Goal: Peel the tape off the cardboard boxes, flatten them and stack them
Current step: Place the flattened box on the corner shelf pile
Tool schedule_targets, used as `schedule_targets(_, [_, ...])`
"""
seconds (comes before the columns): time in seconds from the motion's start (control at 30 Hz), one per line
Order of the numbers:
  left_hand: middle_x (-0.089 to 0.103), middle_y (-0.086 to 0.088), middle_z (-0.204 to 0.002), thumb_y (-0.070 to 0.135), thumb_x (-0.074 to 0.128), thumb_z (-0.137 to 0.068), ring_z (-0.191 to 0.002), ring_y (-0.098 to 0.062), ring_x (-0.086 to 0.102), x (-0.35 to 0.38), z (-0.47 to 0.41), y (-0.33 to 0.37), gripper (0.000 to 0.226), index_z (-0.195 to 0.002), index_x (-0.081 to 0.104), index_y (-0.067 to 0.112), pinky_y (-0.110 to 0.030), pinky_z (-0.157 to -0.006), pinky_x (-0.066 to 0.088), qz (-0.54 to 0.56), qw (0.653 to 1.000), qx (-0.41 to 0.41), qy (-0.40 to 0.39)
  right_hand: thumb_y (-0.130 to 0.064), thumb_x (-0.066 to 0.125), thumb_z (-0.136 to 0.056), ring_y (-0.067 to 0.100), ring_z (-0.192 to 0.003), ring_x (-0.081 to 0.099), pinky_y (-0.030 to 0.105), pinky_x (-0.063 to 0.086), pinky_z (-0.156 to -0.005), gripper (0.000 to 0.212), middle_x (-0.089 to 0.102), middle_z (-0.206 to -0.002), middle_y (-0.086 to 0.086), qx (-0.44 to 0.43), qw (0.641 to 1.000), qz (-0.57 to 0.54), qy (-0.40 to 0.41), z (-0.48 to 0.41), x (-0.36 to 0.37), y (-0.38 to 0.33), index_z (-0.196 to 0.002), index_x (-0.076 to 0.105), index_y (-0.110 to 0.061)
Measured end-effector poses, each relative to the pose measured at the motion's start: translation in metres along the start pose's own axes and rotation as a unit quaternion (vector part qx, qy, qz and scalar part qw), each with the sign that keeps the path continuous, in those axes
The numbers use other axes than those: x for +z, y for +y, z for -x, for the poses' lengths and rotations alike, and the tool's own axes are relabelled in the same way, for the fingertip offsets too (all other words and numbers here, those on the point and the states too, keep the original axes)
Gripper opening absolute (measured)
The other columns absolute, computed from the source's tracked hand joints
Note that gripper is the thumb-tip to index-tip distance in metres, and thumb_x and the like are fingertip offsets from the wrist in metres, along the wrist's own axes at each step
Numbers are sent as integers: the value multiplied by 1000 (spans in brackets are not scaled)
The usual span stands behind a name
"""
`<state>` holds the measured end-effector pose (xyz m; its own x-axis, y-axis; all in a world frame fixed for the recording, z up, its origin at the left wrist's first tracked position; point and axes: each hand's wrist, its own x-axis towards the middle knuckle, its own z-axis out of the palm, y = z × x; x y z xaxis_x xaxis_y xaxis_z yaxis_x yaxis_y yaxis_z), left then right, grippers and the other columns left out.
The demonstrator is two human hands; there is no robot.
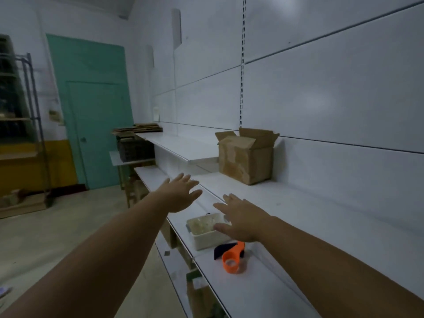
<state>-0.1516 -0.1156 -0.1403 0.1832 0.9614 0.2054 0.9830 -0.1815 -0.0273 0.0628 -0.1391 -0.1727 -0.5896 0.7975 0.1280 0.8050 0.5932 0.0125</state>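
White shelf [286, 210]: box [245, 157], tub [206, 230], dispenser [231, 258].

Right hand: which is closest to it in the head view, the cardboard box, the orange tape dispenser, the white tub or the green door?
From the right hand:
1. White tub, under its fingers.
2. Orange tape dispenser, just below the wrist.
3. Cardboard box, farther along the shelf.
4. Green door, across the room.

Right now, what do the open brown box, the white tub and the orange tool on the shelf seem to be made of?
Open brown box: cardboard, matte, scuffed with pale patches on its front.
White tub: probably plastic, smooth thin walls; its contents are unclear.
Orange tool: probably moulded plastic, bright even colour, slight gloss.
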Motion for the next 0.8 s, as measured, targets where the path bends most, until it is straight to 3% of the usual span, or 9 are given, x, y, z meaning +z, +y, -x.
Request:
schedule_targets(0.13, [22, -6, -156, 49, 26, -97, -145, -23, 10, 19, -56, -16, 55, -144, 31, 20, -47, -116, 13, 62, 998, 20, -11, -57, 34, -92, 20, -145, 0, 42, 3, -115, 63, 7, -158, 4, 17, 1000, 1, 11, -36, 13, 12, -146, 15, -30])
schedule_targets(0.27, [21, -4, -156, 48, 29, -97, -145, -21, 10, 47, -100, -12, 57, -146, 25, 19, -41, -115, 13, 111, 990, 70, -41, -54, 33, -94, 21, -145, 2, 40, 4, -115, 63, 6, -158, 6, 72, 997, 30, 1, -64, 14, 50, -147, 16, -25])
schedule_targets(0.4, [24, -4, -155, 51, 31, -96, -143, -21, 19, 56, -149, -18, 59, -146, 24, 21, -41, -114, 19, 139, 986, 81, -48, -49, 43, -92, 26, -135, 29, 40, 29, -108, 59, 29, -150, 9, 143, 988, -16, 54, -97, 3, 87, -142, 29, -19])
schedule_targets(0.47, [28, -6, -153, 52, 34, -95, -139, -24, 30, 54, -171, -22, 61, -146, 23, 21, -40, -111, 26, 136, 987, 77, -47, -42, 46, -92, 30, -118, 47, 37, 43, -91, 49, 50, -130, 11, 190, 975, -9, 112, -115, 3, 102, -131, 39, -15])
schedule_targets(0.53, [31, -6, -153, 51, 38, -94, -137, -24, 34, 51, -195, -28, 63, -147, 22, 20, -37, -111, 28, 128, 988, 72, -51, -35, 45, -91, 29, -96, 57, 31, 42, -69, 26, 58, -105, 10, 253, 947, -21, 195, -136, 6, 115, -103, 49, -12])
schedule_targets(0.63, [40, -7, -147, 48, 45, -93, -131, -24, 42, 56, -228, -37, 63, -145, 28, 16, -34, -109, 32, 149, 985, 54, -65, -40, 51, -87, 24, -72, 53, 29, 36, -57, 29, 52, -72, 0, 358, 854, -277, 258, -167, 16, 125, -69, 44, -18])
schedule_targets(0.7, [41, -8, -146, 46, 45, -93, -131, -24, 42, 64, -249, -38, 60, -142, 35, 13, -33, -108, 31, 173, 980, 35, -87, -39, 54, -86, 21, -66, 47, 30, 35, -57, 30, 46, -66, -3, 390, 784, -386, 291, -184, 26, 129, -66, 40, -21])
schedule_targets(0.8, [45, -13, -142, 43, 47, -93, -128, -28, 45, 83, -283, -32, 57, -135, 44, 6, -35, -105, 34, 207, 973, -12, -103, -32, 59, -82, 16, -60, 44, 30, 35, -54, 25, 48, -68, -2, 403, 735, -427, 340, -189, 38, 134, -69, 40, -21])
